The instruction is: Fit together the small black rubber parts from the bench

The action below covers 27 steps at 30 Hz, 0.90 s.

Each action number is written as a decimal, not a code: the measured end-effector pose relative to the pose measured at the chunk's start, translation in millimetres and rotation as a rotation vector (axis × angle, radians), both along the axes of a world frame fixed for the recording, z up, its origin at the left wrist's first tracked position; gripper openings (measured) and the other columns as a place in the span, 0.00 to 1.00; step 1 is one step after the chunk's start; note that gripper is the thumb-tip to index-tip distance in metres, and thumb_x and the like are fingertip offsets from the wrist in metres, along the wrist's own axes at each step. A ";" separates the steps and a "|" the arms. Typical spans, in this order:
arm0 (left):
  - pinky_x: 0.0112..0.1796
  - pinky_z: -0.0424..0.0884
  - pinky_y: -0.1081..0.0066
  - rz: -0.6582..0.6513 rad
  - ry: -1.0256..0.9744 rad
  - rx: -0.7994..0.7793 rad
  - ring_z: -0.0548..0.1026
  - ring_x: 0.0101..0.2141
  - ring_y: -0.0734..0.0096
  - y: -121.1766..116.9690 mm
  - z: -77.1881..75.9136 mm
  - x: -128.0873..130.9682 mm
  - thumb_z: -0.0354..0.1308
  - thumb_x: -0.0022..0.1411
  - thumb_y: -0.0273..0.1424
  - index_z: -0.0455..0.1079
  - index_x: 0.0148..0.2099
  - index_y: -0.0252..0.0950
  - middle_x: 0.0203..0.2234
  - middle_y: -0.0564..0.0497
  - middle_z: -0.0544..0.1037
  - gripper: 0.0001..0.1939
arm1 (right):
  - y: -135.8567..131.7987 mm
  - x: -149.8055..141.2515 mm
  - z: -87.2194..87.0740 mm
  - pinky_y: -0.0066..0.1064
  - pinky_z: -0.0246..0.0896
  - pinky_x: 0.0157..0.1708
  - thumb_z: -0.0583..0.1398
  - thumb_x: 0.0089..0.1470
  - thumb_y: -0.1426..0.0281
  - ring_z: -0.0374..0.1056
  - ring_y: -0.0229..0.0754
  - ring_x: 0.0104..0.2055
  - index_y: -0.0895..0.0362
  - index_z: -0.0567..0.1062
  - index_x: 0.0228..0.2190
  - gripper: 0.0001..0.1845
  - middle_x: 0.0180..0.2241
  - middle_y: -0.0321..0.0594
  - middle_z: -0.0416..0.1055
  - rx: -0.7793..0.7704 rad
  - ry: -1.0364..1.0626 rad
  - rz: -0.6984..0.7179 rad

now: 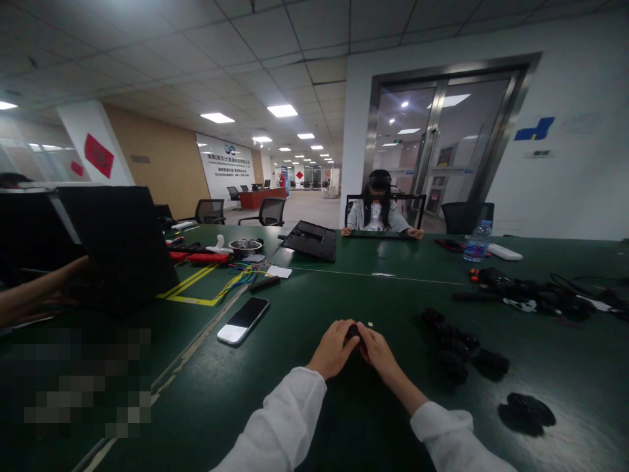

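Close together over the green table [393, 298], my left hand [334, 349] and my right hand [379, 354] meet on a small black part [352, 331]. The fingers of both hands curl round it, so most of its shape is hidden and I cannot tell its kind. A tiny pale piece [370, 324] lies just beyond my right fingertips. To the right sits a cluster of black rounded parts [455, 344], with another black part [528, 412] nearer to me. A phone [243, 321] lies left of my hands.
Across the table a person holds a black rectangular frame [383, 235]. A black panel [312, 240], metal bowl [246, 246] and coloured wires [240, 278] lie left of it. At right are a water bottle [476, 242] and black cables [535, 292]. Another person's arm [39, 292] reaches behind a black screen [115, 242].
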<state>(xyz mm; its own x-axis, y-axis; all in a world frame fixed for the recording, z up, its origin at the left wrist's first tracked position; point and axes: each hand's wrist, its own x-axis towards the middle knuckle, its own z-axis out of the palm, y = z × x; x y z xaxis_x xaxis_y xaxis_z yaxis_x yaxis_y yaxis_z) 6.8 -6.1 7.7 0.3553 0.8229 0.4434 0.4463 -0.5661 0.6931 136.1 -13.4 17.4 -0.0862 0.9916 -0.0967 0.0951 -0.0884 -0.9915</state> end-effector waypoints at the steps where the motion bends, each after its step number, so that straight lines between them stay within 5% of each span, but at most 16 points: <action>1: 0.44 0.60 0.65 0.006 0.004 0.001 0.65 0.42 0.64 -0.1 0.0 0.7 0.46 0.57 0.33 0.60 0.48 0.38 0.41 0.46 0.68 0.16 | 0.9 -0.1 -1.3 0.24 0.45 0.13 0.51 0.43 0.51 0.53 0.30 0.14 0.58 0.66 0.24 0.21 0.13 0.28 0.57 0.001 0.004 0.003; 14: 0.41 0.62 0.68 0.061 -0.062 -0.098 0.66 0.39 0.68 -4.4 2.3 7.0 0.44 0.59 0.34 0.62 0.45 0.36 0.37 0.48 0.69 0.14 | -3.1 2.3 2.9 0.25 0.49 0.15 0.51 0.43 0.52 0.56 0.32 0.17 0.57 0.67 0.24 0.21 0.15 0.30 0.60 0.059 -0.062 0.016; 22: 0.25 0.61 0.75 -0.022 -0.354 -0.429 0.65 0.22 0.76 5.9 -5.8 4.4 0.48 0.55 0.40 0.65 0.39 0.34 0.24 0.54 0.68 0.16 | -1.7 1.1 -1.8 0.26 0.52 0.17 0.49 0.46 0.53 0.57 0.33 0.17 0.57 0.65 0.21 0.20 0.16 0.30 0.60 0.158 -0.198 0.016; 27: 0.20 0.59 0.77 -0.038 -0.396 -0.497 0.63 0.18 0.80 14.4 -13.6 1.7 0.48 0.53 0.42 0.65 0.36 0.32 0.19 0.56 0.65 0.18 | -1.0 2.7 -4.3 0.26 0.53 0.18 0.48 0.47 0.53 0.60 0.34 0.19 0.57 0.68 0.25 0.21 0.17 0.32 0.63 0.204 -0.259 0.048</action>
